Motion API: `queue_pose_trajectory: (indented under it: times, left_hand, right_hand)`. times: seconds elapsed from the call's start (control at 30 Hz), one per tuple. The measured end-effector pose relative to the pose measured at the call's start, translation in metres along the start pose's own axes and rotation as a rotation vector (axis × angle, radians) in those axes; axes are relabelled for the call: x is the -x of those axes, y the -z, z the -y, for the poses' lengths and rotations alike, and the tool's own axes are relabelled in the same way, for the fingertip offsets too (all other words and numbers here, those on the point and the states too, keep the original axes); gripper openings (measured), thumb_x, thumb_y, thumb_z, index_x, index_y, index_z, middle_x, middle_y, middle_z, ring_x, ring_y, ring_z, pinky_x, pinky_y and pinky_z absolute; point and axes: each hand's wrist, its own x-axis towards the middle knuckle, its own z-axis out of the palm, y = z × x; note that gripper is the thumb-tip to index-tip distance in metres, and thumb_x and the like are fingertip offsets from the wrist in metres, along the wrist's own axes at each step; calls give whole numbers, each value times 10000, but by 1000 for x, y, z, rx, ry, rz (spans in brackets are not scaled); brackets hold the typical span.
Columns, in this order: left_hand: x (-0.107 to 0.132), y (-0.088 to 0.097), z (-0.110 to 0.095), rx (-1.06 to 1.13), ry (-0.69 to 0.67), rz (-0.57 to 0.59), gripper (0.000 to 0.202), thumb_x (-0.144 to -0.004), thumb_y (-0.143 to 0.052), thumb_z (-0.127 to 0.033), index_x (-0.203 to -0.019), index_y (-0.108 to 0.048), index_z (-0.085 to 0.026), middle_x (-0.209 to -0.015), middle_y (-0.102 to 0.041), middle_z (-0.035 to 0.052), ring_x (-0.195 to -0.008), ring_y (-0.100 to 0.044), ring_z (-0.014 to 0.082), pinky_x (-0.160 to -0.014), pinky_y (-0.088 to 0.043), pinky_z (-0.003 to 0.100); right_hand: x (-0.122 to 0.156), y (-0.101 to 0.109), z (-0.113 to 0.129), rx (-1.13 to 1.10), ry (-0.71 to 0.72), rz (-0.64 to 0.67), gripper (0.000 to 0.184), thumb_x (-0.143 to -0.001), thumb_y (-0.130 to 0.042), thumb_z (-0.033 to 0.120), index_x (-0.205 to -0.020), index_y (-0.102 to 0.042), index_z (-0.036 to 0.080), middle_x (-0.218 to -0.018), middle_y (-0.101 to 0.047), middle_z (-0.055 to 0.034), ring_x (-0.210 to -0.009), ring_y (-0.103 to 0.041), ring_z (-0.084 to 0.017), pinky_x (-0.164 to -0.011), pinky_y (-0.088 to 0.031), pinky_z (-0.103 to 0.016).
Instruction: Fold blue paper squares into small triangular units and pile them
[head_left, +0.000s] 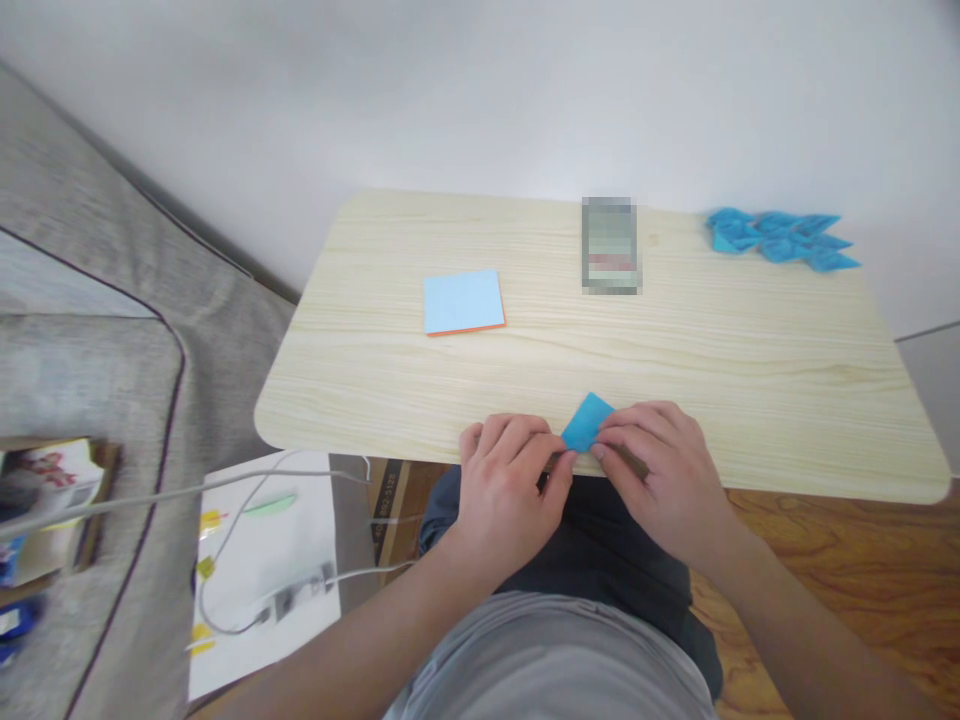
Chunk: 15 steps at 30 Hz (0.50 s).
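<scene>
A small piece of folded blue paper [586,424] lies at the front edge of the wooden table, one corner pointing away from me. My left hand [514,480] pinches its left lower corner between thumb and index finger. On the other side, my right hand [664,470] grips the right edge with thumb and fingertips. The fingers cover parts of both lower edges. Farther back, a stack of square paper [463,302] shows a light blue top sheet and an orange edge below it.
Several folded blue paper pieces [780,238] sit in rows at the table's back right. A pixelated phone-like rectangle [610,246] lies at the back middle. Left of the pale table [360,370], cables and a power strip [300,592] rest on a white board beside a grey sofa [225,370].
</scene>
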Motion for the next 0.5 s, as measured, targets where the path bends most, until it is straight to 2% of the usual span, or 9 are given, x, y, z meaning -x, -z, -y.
queue_pose_trajectory:
  times: [0.23,0.5]
  left_hand:
    - [-4,2,-1,-38,76,33,165,-965,-624,-365,-911,-728,-249,-1045,-706,53,-1043,-577,245,-907,-380,437]
    - [-5,0,-2,-32,80,13,141,-952,-646,-353,-894,-704,-238,-1042,-699,59,-1031,-568,249,-891,-365,444]
  right_hand:
    - [-6,-2,4,51,-59,16,126,-959,-642,364,-941,-691,250,-1058,-685,-52,-1042,-578,-260,-889,-422,-450]
    - [-5,-3,7,67,-82,8,116,-959,-635,359,-952,-677,250,-1041,-674,-53,-1035,-574,-261,-885,-414,-444]
